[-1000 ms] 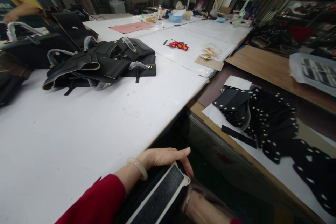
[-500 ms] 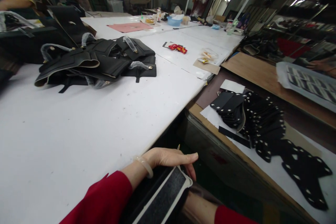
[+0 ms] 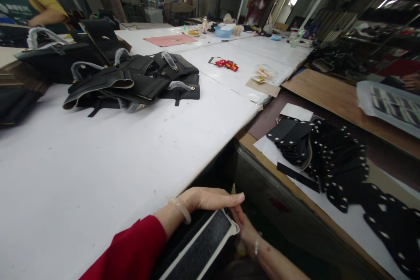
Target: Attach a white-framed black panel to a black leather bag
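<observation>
My left hand (image 3: 210,199), in a red sleeve with a pale bangle, lies over the top edge of a black panel with a white rim (image 3: 205,245), fingers curled onto it. A thin yellowish tip (image 3: 233,189) sticks up by the fingers. My right hand (image 3: 245,230) comes up from below, right of the panel, touching the left fingertips; its fingers are mostly hidden. Both hands are in the dark gap off the white table's (image 3: 131,153) near edge.
A pile of black bag parts (image 3: 131,81) and a black handbag (image 3: 55,59) lie on the table's far left. Red snack packets (image 3: 227,64) sit farther back. Black cut pieces with white dots (image 3: 331,151) are stacked on the right bench. A person in yellow (image 3: 39,2) works at the far left.
My right arm has come up from below until its hand meets my left fingertips. My left fingers have curled tighter on the panel's edge. The view has shifted a little.
</observation>
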The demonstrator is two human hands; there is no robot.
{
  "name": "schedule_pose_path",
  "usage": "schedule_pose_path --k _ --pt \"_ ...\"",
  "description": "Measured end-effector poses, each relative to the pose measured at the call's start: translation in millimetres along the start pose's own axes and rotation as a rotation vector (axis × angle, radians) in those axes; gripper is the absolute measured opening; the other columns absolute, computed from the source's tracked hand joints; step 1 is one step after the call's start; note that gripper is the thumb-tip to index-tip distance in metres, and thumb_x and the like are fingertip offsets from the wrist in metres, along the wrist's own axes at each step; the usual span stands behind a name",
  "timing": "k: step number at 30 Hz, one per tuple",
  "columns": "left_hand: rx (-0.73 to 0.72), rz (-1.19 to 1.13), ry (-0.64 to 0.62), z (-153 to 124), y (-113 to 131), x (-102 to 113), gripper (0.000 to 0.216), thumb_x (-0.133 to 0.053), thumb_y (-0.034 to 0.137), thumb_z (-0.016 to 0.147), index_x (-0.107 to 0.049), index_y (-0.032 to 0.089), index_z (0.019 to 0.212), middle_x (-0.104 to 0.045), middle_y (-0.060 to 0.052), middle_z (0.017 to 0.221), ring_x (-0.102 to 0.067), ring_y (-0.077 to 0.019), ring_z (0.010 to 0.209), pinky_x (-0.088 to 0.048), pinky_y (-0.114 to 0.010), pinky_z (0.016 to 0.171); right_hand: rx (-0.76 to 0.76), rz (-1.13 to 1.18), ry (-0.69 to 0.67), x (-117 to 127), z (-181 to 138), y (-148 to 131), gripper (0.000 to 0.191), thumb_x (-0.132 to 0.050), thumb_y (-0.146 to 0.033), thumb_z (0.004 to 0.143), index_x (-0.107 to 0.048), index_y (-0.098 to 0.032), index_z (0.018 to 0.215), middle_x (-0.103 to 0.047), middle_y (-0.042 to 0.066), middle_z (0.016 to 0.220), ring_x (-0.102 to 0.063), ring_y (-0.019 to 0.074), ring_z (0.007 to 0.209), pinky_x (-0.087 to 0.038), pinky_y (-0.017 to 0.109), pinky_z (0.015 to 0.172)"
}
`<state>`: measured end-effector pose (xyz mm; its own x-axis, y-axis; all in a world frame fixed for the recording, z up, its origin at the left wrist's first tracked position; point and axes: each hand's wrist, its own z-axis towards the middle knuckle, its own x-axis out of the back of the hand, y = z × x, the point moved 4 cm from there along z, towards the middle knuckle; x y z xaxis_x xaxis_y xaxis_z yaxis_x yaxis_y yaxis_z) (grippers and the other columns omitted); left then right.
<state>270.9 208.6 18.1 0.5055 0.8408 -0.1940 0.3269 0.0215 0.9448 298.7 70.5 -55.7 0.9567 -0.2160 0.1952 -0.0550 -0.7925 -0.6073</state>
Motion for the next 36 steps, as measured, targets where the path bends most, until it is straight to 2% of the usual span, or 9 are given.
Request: schedule_pose_path --k 2,4,6,8,12,16,23,27,36 --pt "0.009 -0.009 0.007 -1 1 1 0.085 -0.024 0.085 0.078 -0.073 0.017 0.095 -0.071 -0.006 0.080 -0.065 -0.0215 0.082 -0.048 -0.035 0.086 -0.029 -0.007 0.156 37 -8 20 0.035 -0.043 -0.044 0.097 -0.049 -0.014 0.113 -0.056 -0.002 0.076 -0.045 0.0075 0.044 -0.038 0.021 0.042" --pt "0.027 -0.018 0.013 -3 1 2 0.086 -0.025 0.086 0.077 -0.072 0.017 0.096 -0.070 -0.006 0.079 -0.064 -0.0218 0.082 -0.049 -0.036 0.085 -0.018 -0.008 0.245 77 -31 34 0.040 -0.046 -0.047 0.090 -0.043 -0.015 0.113 -0.055 -0.003 0.075 -0.042 0.0068 0.040 -0.032 0.021 0.038" --pt "0.040 -0.031 0.023 -4 1 3 0.085 -0.031 0.088 0.074 -0.070 0.016 0.099 -0.070 -0.006 0.079 -0.064 -0.0219 0.085 -0.049 -0.035 0.085 0.032 0.000 0.239 107 -61 34 0.047 -0.060 -0.053 0.075 -0.047 -0.017 0.103 -0.059 0.000 0.079 -0.053 0.0095 0.051 -0.039 0.021 0.044" --pt "0.055 -0.049 0.027 -4 1 3 0.080 -0.047 0.087 0.068 -0.067 0.017 0.101 -0.069 -0.005 0.083 -0.063 -0.0216 0.087 -0.049 -0.034 0.084 0.038 -0.025 0.099 118 -88 23 0.041 -0.061 -0.054 0.074 -0.051 -0.018 0.091 -0.063 0.003 0.078 -0.058 0.0107 0.053 -0.043 0.020 0.047" --pt "0.120 -0.090 -0.003 0 -4 0 0.075 -0.086 0.060 0.048 -0.063 0.020 0.107 -0.069 -0.002 0.092 -0.065 -0.0197 0.083 -0.051 -0.033 0.079 -0.123 -0.112 -0.200 91 -112 -8 0.043 -0.046 -0.058 0.087 -0.051 -0.017 0.099 -0.063 0.001 0.063 -0.049 0.0073 0.035 -0.030 0.014 0.031" --pt "0.185 -0.088 0.031 1 -8 1 0.083 -0.094 0.036 0.036 -0.061 0.022 0.110 -0.069 0.000 0.093 -0.065 -0.0207 0.085 -0.052 -0.033 0.077 -0.060 -0.181 -0.234 64 -100 -29 0.032 -0.044 -0.047 0.094 -0.052 -0.016 0.096 -0.056 -0.003 0.056 -0.046 0.0068 0.032 -0.033 0.012 0.028" --pt "0.225 0.025 0.093 -3 -3 4 0.081 -0.090 0.034 0.046 -0.060 0.024 0.121 -0.066 0.002 0.089 -0.064 -0.0205 0.085 -0.050 -0.033 0.080 -0.070 -0.231 -0.232 61 -88 -35 0.025 -0.039 -0.037 0.098 -0.050 -0.015 0.098 -0.057 -0.003 0.056 -0.044 0.0056 0.028 -0.028 0.010 0.024" --pt "0.200 0.010 0.100 -3 -5 4 0.081 -0.089 0.036 0.049 -0.058 0.024 0.123 -0.067 -0.001 0.093 -0.064 -0.0219 0.087 -0.052 -0.032 0.076 -0.082 -0.223 -0.237 61 -87 -38 0.026 -0.040 -0.039 0.097 -0.051 -0.015 0.098 -0.055 -0.004 0.054 -0.043 0.0055 0.027 -0.028 0.010 0.024" --pt "0.197 -0.032 0.079 1 -12 5 0.088 -0.088 0.038 0.050 -0.054 0.023 0.130 -0.067 -0.003 0.097 -0.064 -0.0228 0.088 -0.051 -0.036 0.081 -0.110 -0.238 -0.226 60 -85 -37 0.026 -0.041 -0.040 0.097 -0.052 -0.016 0.098 -0.056 -0.003 0.055 -0.042 0.0052 0.028 -0.027 0.010 0.024"
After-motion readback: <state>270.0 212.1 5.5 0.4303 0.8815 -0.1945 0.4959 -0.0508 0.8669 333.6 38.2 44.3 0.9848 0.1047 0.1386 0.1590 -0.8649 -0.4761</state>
